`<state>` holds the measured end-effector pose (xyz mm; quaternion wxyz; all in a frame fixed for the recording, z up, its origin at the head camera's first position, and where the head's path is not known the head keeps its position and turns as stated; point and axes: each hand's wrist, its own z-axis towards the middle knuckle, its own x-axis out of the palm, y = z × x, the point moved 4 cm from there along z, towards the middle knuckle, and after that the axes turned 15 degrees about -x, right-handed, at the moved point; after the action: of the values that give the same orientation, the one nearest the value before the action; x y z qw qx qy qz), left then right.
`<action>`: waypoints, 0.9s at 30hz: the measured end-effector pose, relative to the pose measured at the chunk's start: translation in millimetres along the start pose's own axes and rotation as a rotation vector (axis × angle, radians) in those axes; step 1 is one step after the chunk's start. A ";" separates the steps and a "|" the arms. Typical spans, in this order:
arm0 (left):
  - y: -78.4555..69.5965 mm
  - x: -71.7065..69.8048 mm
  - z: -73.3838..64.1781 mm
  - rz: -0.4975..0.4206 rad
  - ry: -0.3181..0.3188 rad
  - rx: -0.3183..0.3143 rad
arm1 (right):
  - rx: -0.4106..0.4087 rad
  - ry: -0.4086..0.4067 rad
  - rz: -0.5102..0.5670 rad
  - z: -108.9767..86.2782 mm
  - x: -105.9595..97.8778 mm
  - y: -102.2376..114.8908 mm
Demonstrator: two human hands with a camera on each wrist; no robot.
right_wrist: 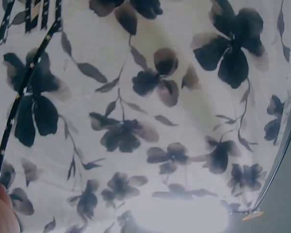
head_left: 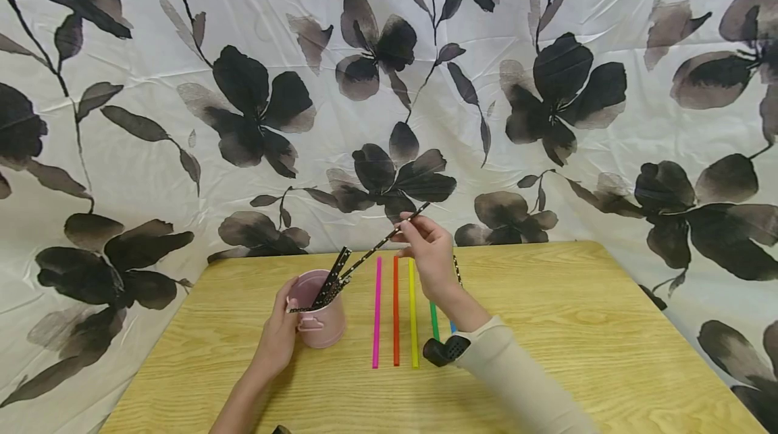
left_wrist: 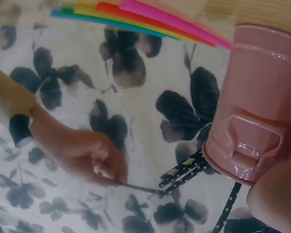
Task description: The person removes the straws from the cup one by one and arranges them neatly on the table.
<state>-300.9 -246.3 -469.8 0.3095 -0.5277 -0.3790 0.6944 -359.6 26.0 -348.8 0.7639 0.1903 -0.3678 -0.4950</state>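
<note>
My left hand (head_left: 278, 338) grips the side of a small pink metal bucket (head_left: 322, 329), which stands on the table with a handle on its wall. Several black straws with light dots (head_left: 329, 283) lean out of its mouth; in the left wrist view they poke past the rim (left_wrist: 184, 171). Above and right of the bucket, my right hand (head_left: 433, 262) pinches one black patterned straw (head_left: 378, 245) near its upper end. That straw slants down to the straws at the bucket's mouth; the right wrist view shows its star-like print (right_wrist: 20, 94).
On the wooden table (head_left: 583, 333), a pink straw (head_left: 377, 312), a red straw (head_left: 396, 312) and a yellow straw (head_left: 414, 326) lie side by side. A green straw (head_left: 434, 320), a blue straw (head_left: 452, 327) and a black dotted straw (head_left: 457, 270) are partly behind my right arm. Floral cloth (head_left: 377, 117) hangs behind.
</note>
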 end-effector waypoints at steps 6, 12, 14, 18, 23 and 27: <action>0.2 -0.3 -0.1 0.023 0.002 -0.012 | 0.061 -0.121 0.020 14.9 -25.8 5.4; -1.3 -0.8 -0.1 0.020 0.002 -0.001 | 0.206 -0.150 -0.078 24.6 -61.3 -6.1; -2.0 -0.5 -0.1 0.013 0.005 0.006 | 0.240 -0.148 -0.146 25.1 -75.8 -12.0; -2.6 -0.2 0.7 0.010 0.007 0.019 | 0.282 -0.110 -0.298 23.9 -102.8 -23.3; -3.1 -0.3 1.3 -0.003 0.008 0.023 | 0.294 -0.068 -0.472 22.2 -129.0 -33.5; -2.5 0.1 1.0 -0.006 0.011 0.020 | 0.298 -0.061 -0.534 20.2 -142.9 -39.7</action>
<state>-301.8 -245.1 -467.5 0.3189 -0.5273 -0.3719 0.6942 -433.5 138.2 -414.9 0.5589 0.3751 -0.3961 -0.6245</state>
